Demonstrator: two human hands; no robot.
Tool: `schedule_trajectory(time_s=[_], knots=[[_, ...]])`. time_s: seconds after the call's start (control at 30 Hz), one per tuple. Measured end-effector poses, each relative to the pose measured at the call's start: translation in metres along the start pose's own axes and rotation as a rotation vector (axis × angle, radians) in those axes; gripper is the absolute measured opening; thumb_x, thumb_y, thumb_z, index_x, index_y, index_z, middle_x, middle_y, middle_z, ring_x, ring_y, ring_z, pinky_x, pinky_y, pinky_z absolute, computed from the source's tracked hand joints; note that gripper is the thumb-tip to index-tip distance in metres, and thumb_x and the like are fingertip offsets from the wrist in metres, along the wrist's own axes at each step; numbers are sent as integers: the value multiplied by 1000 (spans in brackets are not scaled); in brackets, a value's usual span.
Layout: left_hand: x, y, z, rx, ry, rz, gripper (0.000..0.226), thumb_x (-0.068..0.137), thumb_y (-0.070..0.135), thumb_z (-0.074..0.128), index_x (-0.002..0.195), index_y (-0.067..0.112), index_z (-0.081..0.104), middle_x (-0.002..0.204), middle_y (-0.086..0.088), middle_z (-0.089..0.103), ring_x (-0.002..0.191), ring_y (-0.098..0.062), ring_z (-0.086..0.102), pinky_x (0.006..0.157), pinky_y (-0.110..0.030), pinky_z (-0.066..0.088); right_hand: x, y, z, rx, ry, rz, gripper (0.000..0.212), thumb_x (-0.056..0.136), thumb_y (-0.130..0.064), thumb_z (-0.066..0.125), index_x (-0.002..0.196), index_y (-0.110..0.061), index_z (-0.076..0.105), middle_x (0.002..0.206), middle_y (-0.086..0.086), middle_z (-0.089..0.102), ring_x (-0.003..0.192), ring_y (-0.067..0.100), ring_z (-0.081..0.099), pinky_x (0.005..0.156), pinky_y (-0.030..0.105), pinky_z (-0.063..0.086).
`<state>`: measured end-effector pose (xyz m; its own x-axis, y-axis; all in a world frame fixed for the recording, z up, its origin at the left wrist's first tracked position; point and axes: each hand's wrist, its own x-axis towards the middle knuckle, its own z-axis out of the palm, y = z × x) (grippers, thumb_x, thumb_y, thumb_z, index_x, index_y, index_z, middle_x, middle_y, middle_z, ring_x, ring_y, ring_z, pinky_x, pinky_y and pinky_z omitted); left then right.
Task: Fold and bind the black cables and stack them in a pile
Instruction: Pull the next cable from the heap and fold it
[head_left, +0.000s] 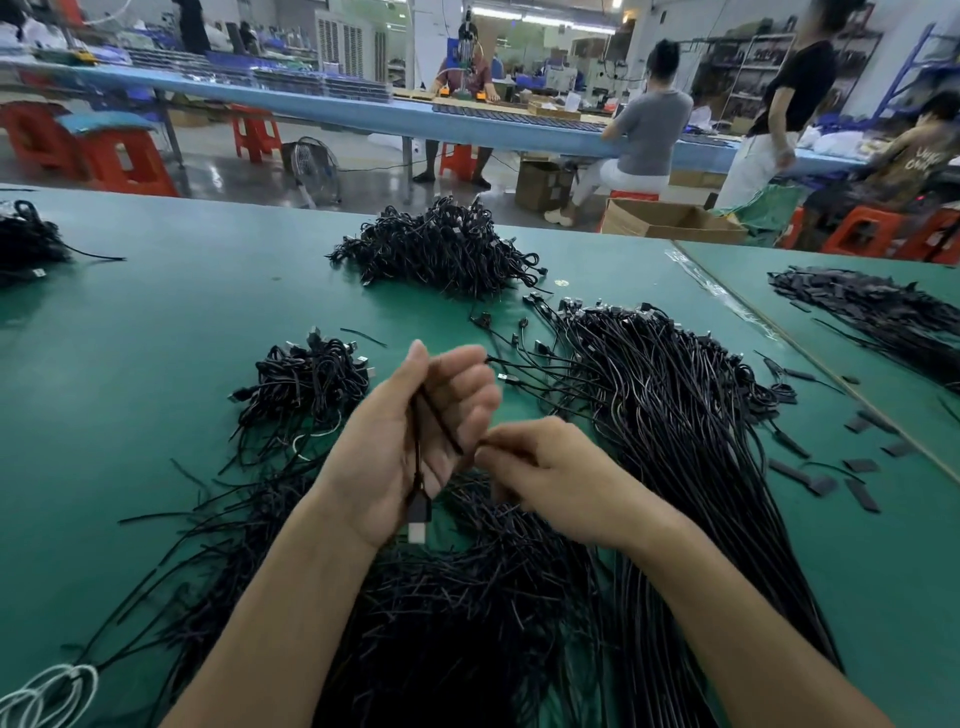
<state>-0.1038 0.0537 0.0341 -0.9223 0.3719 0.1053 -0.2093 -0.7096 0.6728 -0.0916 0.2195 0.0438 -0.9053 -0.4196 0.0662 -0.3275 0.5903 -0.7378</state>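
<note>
Item: one black cable (417, 467), held above the worktop (156, 312). Left hand (384, 457): palm up, fingers half curled, cradling the fold to keep the strands together. Right hand (540, 467): fingertips pinch the free run, likely feeding it. Long axis runs toward me; plug (418, 512) hangs at my wrist. Bound pile (306, 379): just left.

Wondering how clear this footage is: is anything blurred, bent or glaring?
Head view: the right hand is motion-smeared, the left hand sharper; the black cable they hold and its plug look soft; the wide lens tilts and slightly bows the long blue bench; the floor behind shows light glare.
</note>
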Motion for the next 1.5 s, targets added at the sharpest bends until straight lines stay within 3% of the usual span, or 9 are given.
schedule_trajectory(time_s=[0.1,0.23,0.43,0.67,0.87,0.97,1.17,1.3,1.5], knots=[[7,-12,-7,278,137,192,42,96,37,44,111,11,73,112,-9,74,107,-20,71,84,-24,57,-2,-6,-1,-200,-98,-29,24,97,-28,56,79,-15,66,68,5,66,57,19,53,53,29,42],[6,-22,-10,1152,293,330,36,106,33,38,101,19,71,83,12,74,82,0,70,72,-13,53,-1,-12,-11,-76,125,-87,25,91,-26,66,67,-22,66,56,-16,60,47,2,50,49,15,37],[-5,-11,5,765,73,-255,70,107,38,28,55,17,70,49,-6,61,35,-12,52,35,-18,39,11,-10,-18,262,260,-162,24,77,-37,79,78,-14,72,61,-7,56,56,7,46,55,24,39],[-4,4,4,-16,-115,-234,51,98,42,40,59,17,62,46,8,48,33,0,42,31,-12,33,10,4,-2,139,217,16,25,97,-32,63,72,-30,69,60,-7,57,46,1,40,47,16,32],[5,-6,-4,252,166,216,41,93,34,46,95,7,76,95,-11,76,89,-20,74,75,-23,58,0,-3,2,-212,-114,-5,35,98,-35,59,71,-13,62,57,3,54,48,13,40,47,30,35],[4,-11,-9,800,276,256,38,105,29,37,103,11,70,97,-7,76,94,-20,73,84,-28,59,-1,-8,-6,-103,-16,-82,21,97,-26,60,83,-14,69,64,0,63,49,5,46,47,23,37],[-8,-6,-3,890,25,-234,68,104,52,30,64,15,73,57,-9,66,45,-15,57,43,-21,46,6,0,-15,151,234,-153,7,89,-17,74,84,-22,71,73,-12,67,68,1,60,67,17,48],[-10,-2,-5,669,-88,-258,57,91,62,46,52,22,53,44,2,45,32,-7,36,34,-16,31,5,2,-15,385,135,-98,13,91,-13,70,82,-22,67,77,-6,67,76,12,64,73,27,55],[-12,0,-6,503,-153,-251,54,98,47,49,49,24,44,52,-6,58,37,-10,48,37,-16,39,-1,-4,-15,514,38,-76,15,91,-16,68,79,-24,64,81,14,68,76,28,66,85,60,55]])
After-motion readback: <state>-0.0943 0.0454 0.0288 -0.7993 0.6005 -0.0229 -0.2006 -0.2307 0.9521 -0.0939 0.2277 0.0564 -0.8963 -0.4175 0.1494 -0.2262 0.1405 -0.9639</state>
